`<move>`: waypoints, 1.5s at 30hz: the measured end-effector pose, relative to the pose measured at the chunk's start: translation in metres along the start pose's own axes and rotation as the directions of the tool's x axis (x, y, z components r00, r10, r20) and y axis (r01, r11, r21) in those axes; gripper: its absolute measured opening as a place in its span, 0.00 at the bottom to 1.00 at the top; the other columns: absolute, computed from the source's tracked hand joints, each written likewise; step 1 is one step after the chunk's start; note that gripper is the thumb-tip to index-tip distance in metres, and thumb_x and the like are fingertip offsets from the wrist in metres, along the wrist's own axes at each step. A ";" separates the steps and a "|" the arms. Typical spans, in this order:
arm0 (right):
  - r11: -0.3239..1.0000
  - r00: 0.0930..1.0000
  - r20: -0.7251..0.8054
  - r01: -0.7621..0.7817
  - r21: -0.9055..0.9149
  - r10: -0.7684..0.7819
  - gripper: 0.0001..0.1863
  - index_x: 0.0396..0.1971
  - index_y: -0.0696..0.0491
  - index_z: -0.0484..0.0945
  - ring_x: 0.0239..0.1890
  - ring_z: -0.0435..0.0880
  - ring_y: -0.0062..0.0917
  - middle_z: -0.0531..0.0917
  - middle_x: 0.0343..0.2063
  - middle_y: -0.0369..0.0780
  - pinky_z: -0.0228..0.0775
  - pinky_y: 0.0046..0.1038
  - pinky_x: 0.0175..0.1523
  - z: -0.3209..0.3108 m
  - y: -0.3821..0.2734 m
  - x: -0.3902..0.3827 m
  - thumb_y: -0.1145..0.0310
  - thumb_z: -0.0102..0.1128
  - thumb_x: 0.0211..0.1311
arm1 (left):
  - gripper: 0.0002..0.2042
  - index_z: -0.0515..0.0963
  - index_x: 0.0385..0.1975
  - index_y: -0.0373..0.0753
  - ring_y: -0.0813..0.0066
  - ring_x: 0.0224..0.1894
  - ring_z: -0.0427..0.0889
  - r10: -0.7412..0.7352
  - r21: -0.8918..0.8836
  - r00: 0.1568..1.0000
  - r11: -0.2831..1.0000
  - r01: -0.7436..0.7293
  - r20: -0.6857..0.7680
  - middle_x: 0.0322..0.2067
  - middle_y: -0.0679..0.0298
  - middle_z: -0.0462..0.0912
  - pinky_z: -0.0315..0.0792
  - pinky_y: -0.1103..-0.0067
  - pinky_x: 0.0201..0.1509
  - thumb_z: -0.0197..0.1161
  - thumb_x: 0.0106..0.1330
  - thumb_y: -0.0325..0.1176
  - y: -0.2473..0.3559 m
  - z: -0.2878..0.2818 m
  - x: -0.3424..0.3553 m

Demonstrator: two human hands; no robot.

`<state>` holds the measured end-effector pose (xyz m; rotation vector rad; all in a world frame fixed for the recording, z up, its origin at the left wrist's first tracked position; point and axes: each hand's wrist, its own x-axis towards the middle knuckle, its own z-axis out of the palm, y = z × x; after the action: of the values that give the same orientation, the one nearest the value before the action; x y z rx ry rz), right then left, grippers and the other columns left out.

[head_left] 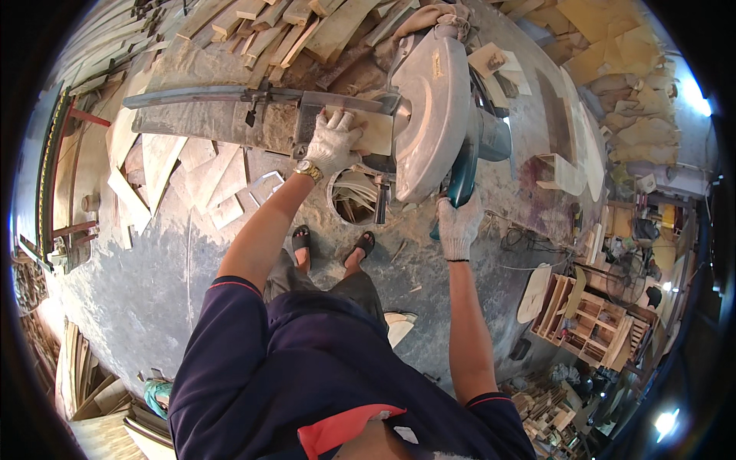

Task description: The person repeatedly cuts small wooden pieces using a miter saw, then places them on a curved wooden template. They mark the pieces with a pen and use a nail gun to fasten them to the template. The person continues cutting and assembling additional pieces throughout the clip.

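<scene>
In front of me stands a miter saw (441, 107) with a large dusty guard and a teal motor handle. My right hand (461, 224), in a white knit glove, is wrapped round the lower end of the saw's handle (462, 175). A pale piece of wood (374, 132) lies on the saw table with its right end at the guard. My gloved left hand (331, 139) presses on its left end, fingers spread. The blade is hidden by the guard.
A long metal rail (203, 95) with a stop runs left from the saw. Stacked boards (330, 31) lie beyond it. Flat offcuts (207, 172) cover the floor at left. A round bin of scraps (354, 198) stands below the saw, near my feet. A wooden crate (594, 318) is at right.
</scene>
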<state>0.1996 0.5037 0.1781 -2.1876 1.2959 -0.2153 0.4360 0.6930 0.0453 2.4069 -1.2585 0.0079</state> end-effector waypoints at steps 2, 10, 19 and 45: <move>0.999 1.000 -0.022 0.003 -0.035 -0.004 0.36 0.60 0.61 0.75 0.37 0.84 0.40 0.84 0.39 0.48 0.76 0.45 0.43 0.001 0.002 -0.001 0.63 0.70 0.50 | 0.33 0.76 0.67 0.48 0.47 0.75 0.63 -0.004 -0.001 1.000 1.000 0.004 0.011 0.68 0.51 0.70 0.50 0.41 0.77 0.70 0.62 0.55 0.000 0.000 0.000; 0.995 0.988 -0.121 0.100 0.018 -0.097 0.32 0.55 0.62 0.77 0.32 0.84 0.38 0.84 0.35 0.47 0.76 0.42 0.39 0.008 0.008 -0.005 0.64 0.70 0.48 | 0.33 0.76 0.67 0.49 0.45 0.75 0.63 0.021 -0.013 1.000 1.000 -0.021 0.013 0.68 0.51 0.70 0.50 0.39 0.76 0.70 0.62 0.54 -0.001 -0.002 0.001; 0.960 0.948 -0.155 0.281 -0.006 -0.278 0.29 0.50 0.62 0.78 0.27 0.83 0.40 0.82 0.28 0.46 0.76 0.41 0.35 0.015 0.015 -0.009 0.61 0.69 0.49 | 0.33 0.76 0.66 0.48 0.44 0.74 0.63 0.021 -0.028 1.000 0.999 -0.021 0.016 0.67 0.50 0.70 0.49 0.39 0.76 0.72 0.61 0.54 0.000 -0.005 0.002; 0.820 0.860 0.308 0.194 0.539 -0.406 0.21 0.39 0.64 0.77 0.18 0.84 0.33 0.80 0.26 0.45 0.78 0.32 0.24 -0.179 -0.184 0.111 0.57 0.60 0.62 | 0.24 0.80 0.53 0.42 0.46 0.66 0.70 0.268 0.077 0.963 0.960 -0.270 0.035 0.58 0.51 0.75 0.68 0.54 0.68 0.69 0.53 0.29 -0.025 -0.026 -0.021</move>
<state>0.3205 0.4045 0.4101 -1.8446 0.5604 -0.1720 0.4479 0.7317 0.0556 2.2882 -1.6170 0.1128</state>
